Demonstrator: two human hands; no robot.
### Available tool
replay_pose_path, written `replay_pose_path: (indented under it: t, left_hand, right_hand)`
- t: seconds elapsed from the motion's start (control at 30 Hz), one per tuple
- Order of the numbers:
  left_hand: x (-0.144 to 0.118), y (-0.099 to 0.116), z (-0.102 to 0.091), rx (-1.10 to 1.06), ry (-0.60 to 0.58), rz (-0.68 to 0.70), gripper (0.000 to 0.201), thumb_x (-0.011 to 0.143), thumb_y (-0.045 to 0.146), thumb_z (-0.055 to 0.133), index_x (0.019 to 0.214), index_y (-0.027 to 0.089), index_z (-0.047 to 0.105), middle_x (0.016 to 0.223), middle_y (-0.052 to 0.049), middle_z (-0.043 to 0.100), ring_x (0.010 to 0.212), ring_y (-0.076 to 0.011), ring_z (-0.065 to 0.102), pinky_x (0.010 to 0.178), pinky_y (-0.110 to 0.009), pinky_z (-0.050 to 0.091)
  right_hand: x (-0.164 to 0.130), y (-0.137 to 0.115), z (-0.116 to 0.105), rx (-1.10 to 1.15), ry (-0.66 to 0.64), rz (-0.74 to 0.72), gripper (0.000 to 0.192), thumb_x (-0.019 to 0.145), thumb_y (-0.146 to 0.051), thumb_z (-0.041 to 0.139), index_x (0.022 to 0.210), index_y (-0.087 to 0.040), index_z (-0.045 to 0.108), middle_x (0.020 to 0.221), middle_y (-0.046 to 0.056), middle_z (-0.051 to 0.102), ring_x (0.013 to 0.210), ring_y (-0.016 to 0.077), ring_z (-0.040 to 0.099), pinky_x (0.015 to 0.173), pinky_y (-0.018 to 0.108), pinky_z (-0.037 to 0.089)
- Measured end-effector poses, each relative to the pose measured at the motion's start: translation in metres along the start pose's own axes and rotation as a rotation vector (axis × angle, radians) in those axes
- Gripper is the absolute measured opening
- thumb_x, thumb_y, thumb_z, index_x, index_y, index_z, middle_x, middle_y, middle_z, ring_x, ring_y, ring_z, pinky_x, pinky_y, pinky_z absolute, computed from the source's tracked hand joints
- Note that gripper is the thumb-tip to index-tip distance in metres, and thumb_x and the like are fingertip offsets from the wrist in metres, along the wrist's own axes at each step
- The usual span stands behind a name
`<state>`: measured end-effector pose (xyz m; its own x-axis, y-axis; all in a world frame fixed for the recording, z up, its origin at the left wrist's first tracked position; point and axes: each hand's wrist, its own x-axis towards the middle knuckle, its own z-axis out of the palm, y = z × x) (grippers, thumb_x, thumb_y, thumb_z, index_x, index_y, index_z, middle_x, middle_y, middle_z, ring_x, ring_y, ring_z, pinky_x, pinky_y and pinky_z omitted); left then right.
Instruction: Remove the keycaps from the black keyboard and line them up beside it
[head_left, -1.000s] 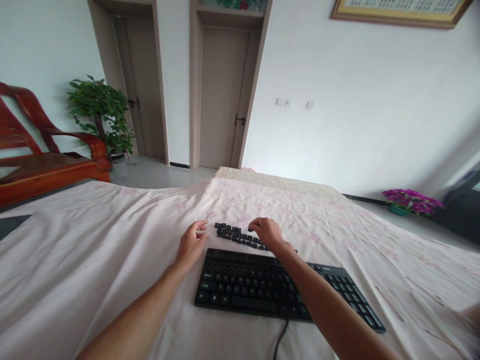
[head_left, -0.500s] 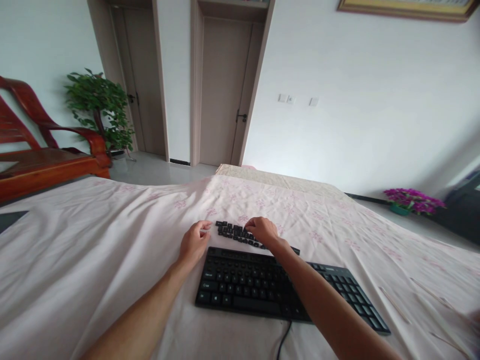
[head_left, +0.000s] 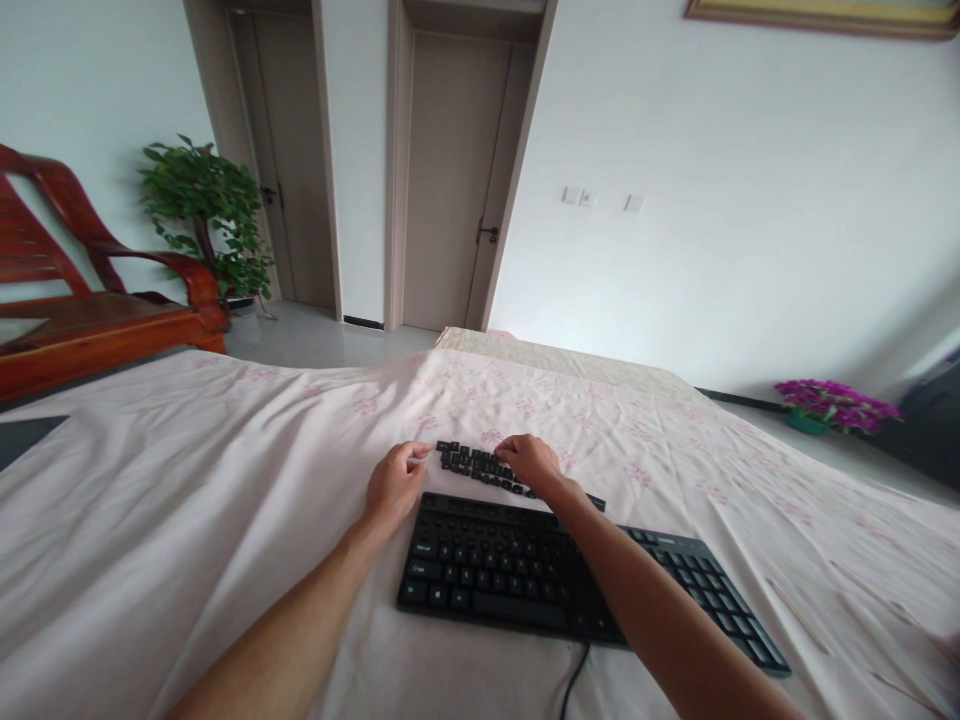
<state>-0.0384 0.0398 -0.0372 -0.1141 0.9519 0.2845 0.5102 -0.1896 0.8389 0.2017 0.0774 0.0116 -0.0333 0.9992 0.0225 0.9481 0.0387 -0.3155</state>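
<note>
Loose black keycaps (head_left: 480, 466) lie in uneven rows on the cloth, just beyond a black keyboard (head_left: 487, 570). My right hand (head_left: 531, 462) is over the right part of these rows, fingers pinched together on a keycap, which they mostly hide. Beside the left end of the rows rests my left hand (head_left: 396, 482), its thumb and fingers slightly apart with nothing visible between them. My right forearm crosses above the keyboard and covers part of its keys. A long keycap (head_left: 596, 502) shows just past my right wrist.
A pale flowered cloth (head_left: 300, 480) covers the surface. The keyboard's cable (head_left: 574, 685) runs toward me. Several thin sticks (head_left: 799, 615) lie at the right. Beyond are a wooden chair (head_left: 112, 300), a green plant (head_left: 206, 215) and purple flowers (head_left: 840, 403).
The whole view has shifted slightly, so everything appears a little farther right. Both hands stay in nearly the same places by the keycaps, the right still pinched.
</note>
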Motion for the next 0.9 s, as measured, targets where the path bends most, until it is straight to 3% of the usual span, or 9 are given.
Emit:
replay_pose_path:
  t: [0.23,0.6,0.9]
  left_hand:
    - [0.001,-0.002,0.001,-0.012,0.003,0.003,0.028,0.077,0.017,0.054,0.102,0.021,0.066,0.103,-0.003,0.069,0.078,-0.0140,0.064,0.076,-0.025,0.048]
    - [0.002,-0.002,0.001,-0.016,0.004,-0.008,0.029,0.076,0.013,0.055,0.101,0.021,0.067,0.102,-0.003,0.069,0.083,-0.0153,0.065,0.076,-0.025,0.049]
    - [0.003,-0.003,0.001,-0.023,-0.002,0.006,0.025,0.078,0.016,0.056,0.101,0.021,0.067,0.102,-0.003,0.069,0.083,-0.0153,0.065,0.075,-0.024,0.049]
  right_hand:
    - [0.002,-0.003,-0.003,-0.031,0.041,0.022,0.027,0.085,-0.041,0.052,0.092,-0.026,0.073,0.090,0.004,0.071,0.086,0.0202,0.064,0.062,0.024,0.037]
    - [0.021,-0.042,0.004,-0.048,0.018,-0.054,0.026,0.082,-0.039,0.054,0.093,-0.028,0.074,0.095,0.004,0.071,0.092,0.0215,0.063,0.072,0.026,0.041]
    - [0.027,-0.055,0.015,-0.067,-0.013,-0.056,0.024,0.075,-0.041,0.059,0.086,-0.028,0.075,0.090,0.006,0.072,0.090,0.0232,0.064,0.072,0.029,0.043]
